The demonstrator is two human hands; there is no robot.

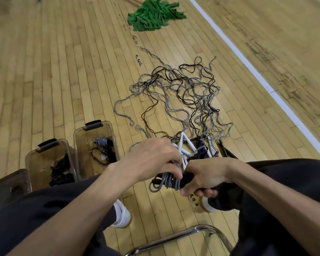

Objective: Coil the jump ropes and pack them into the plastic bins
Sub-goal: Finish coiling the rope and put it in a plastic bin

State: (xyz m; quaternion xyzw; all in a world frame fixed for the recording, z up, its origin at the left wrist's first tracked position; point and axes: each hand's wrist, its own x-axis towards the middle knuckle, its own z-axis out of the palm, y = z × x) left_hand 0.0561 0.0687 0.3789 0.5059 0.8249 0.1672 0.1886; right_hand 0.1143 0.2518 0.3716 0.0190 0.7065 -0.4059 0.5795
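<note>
left hand (151,159) has its fingers (175,171) curled round the loops of a grey jump rope (164,184), right hand (206,175) wrapped tight round the black handles (186,179) just above the gym floor between the knees, tangled rope pile (183,93) ahead, two clear plastic bins (85,145) to the left with a few coils inside

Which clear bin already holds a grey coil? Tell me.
The right bin, nearer the loose tangle: a grey coil lies at its far end. The left bin holds only black ropes.

even, bright indoor light; soft shadows; wide-angle bowing at edges; slight blur in top-left corner.
</note>
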